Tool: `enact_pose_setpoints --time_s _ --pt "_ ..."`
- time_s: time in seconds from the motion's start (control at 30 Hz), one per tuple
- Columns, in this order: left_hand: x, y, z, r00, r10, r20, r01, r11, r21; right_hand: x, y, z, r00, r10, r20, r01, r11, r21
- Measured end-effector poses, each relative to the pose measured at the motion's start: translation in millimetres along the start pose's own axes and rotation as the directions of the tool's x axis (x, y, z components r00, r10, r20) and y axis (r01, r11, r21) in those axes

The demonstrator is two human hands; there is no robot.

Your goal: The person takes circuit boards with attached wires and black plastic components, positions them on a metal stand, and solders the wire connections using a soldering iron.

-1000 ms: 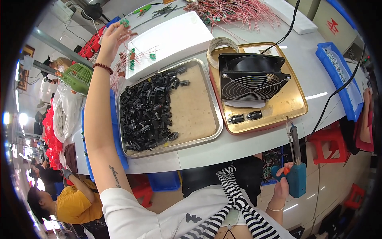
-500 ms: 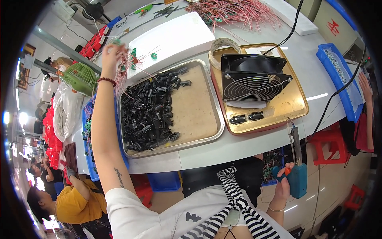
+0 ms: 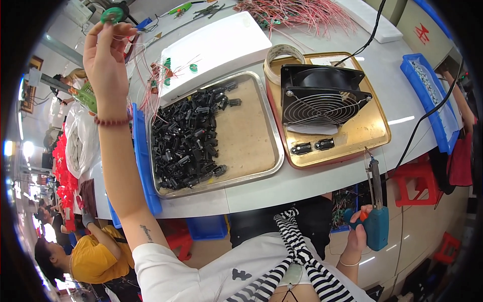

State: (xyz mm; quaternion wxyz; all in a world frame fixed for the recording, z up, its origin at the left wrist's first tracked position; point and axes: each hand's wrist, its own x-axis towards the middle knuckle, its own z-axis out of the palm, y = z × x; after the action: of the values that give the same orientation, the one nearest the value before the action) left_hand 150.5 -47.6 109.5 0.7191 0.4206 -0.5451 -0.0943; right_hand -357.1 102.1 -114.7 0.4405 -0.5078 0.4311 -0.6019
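Observation:
My left hand (image 3: pixel 105 65) is raised at the upper left, pinching a small round green circuit board (image 3: pixel 113 15) with thin pale wires hanging from it. Below and to its right, more wired green boards (image 3: pixel 167 70) lie at the edge of a white foam block (image 3: pixel 216 48). My right hand (image 3: pixel 357 235) grips a teal soldering gun (image 3: pixel 377 229) at the lower right, tip pointing up beside the table edge. Small black housings (image 3: pixel 186 136) are heaped in a metal tray (image 3: pixel 251 173). Two more black housings (image 3: pixel 302 148) sit on a gold tray (image 3: pixel 352 143).
A black fan (image 3: pixel 324 95) and a tape roll (image 3: pixel 271 73) stand on the gold tray. Pink wires (image 3: pixel 302 17) pile up at the back. Blue trays (image 3: pixel 143 161) flank the left side, with another blue tray (image 3: pixel 427 100) at right. A person in yellow (image 3: pixel 98 254) sits at left.
My left hand has moved up and to the left, away from the foam block, carrying the green circuit board and its wires. My right hand and the soldering gun stay put.

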Motion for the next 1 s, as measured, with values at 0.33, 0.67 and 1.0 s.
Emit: enact_pose_setpoints --time_s 0.33,0.67,1.0 --pt "-218.1 1.8 60.1 0.541 -0.137 0.83 -0.264 0.909 0.322 2.9 9.9 -6.3 0.998 -0.006 0.068 0.002 0.998 0.07" --pt "-200.8 3.5 75.1 0.713 -0.262 0.65 -0.161 0.841 0.516 2.7 12.4 -9.8 0.997 -0.005 0.079 -0.003 0.995 0.095" --pt "-167.3 6.0 103.1 0.126 -0.555 0.822 0.152 0.83 0.537 0.3 10.1 -9.1 0.999 0.018 0.049 -0.022 0.996 0.09"
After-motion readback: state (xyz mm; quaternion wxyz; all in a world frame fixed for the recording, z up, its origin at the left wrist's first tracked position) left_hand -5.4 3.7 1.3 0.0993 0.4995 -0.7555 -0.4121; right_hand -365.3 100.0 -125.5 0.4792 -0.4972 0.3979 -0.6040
